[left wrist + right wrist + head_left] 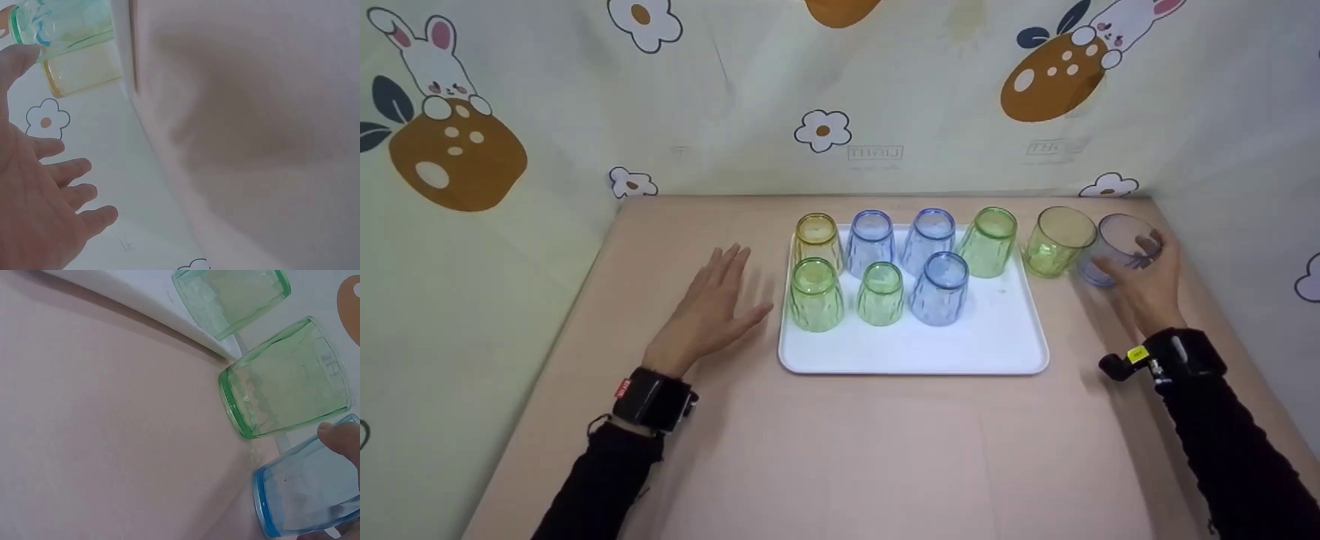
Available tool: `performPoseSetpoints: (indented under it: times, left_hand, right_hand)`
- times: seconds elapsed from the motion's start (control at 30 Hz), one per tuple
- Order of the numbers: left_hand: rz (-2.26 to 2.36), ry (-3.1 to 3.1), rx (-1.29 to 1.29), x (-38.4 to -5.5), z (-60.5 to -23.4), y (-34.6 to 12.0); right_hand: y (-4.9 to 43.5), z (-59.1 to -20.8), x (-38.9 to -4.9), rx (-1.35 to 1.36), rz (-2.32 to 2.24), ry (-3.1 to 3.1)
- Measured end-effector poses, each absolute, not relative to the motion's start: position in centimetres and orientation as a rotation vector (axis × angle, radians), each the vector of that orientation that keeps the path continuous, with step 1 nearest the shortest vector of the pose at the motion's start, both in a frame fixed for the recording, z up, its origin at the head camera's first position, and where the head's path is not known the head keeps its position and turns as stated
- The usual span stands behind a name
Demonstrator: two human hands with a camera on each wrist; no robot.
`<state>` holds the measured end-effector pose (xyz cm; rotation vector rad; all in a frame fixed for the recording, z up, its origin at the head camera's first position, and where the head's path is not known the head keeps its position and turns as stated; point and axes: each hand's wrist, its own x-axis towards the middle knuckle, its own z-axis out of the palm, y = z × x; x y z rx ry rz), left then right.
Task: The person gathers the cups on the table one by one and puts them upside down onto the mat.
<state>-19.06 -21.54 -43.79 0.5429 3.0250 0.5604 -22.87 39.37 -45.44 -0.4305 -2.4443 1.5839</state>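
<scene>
My right hand (1156, 291) grips a clear blue glass (1112, 241) that stands mouth up right of the tray. In the right wrist view, the thumb lies along the side of this blue glass (304, 486), near its rim. Close beside it, a green glass (1059, 244) also stands mouth up, next to the tray's right edge. Several green, blue and yellow glasses rest upside down on the white tray (915, 356). To the left of the tray my left hand (706, 315) holds nothing, its fingers spread and extended, nearest to the front-left green glass (816, 296).
The tray lies on a pinkish table (847, 450) near its far edge. A patterned cloth wall (750, 97) rises behind the table and along both sides. On the tray, the back row has a yellow glass (817, 240) at its left end and a green glass (988, 241) at its right.
</scene>
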Motion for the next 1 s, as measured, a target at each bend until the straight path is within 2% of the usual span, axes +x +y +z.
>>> performPoseSetpoints:
  times: [0.47, 1.0]
  left_hand:
    - [0.544, 2.988, 0.517, -18.7, -44.0, -21.4]
    - [0.653, 3.011, 0.56, -18.3, -43.6, -20.3]
  right_hand:
    - [39.0, -44.6, -21.9, -0.587, 1.795, -2.192]
    - [37.4, -40.2, -19.2, -0.467, 1.969, -1.845]
